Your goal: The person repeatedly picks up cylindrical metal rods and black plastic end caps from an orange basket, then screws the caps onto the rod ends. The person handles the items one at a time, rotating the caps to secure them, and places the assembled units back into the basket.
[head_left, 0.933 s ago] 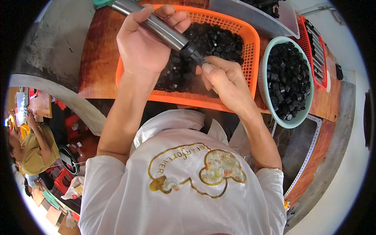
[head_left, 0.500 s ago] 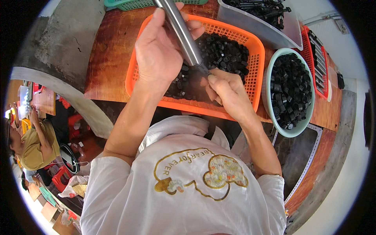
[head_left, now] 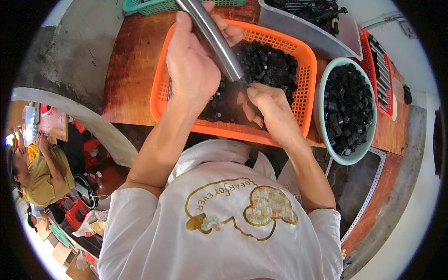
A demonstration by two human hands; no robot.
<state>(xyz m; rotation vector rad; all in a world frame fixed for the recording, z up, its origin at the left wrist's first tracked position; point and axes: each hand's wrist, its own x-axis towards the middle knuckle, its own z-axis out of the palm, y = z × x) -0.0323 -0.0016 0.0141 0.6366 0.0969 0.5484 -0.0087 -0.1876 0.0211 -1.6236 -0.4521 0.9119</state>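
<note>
My left hand (head_left: pixel 193 72) is wrapped round a shiny steel tube (head_left: pixel 212 39), which slants down from upper left to lower right. At the tube's lower end sits a dark tip (head_left: pixel 243 81), smeared and hard to make out. My right hand (head_left: pixel 269 106) is closed at that end, with thumb and forefinger pinched against the tip. Both hands are above an orange plastic basket (head_left: pixel 309 63) holding many small black plastic pieces (head_left: pixel 268 63). The tube's upper end runs out at the top of the view.
To the right stands a pale green basin (head_left: pixel 322 109) full of black ring-like caps (head_left: pixel 347 105). A clear bin (head_left: pixel 308 30) of black parts is behind, beside a red basket (head_left: pixel 368 60) with metal tubes. A green basket (head_left: pixel 154 7) stands far left. Another person (head_left: pixel 46 175) sits at left.
The tube and my left hand have shifted slightly, the tube's upper part moving a little left. My right hand stays pinched at the lower end, its lower fingers slightly more curled.
</note>
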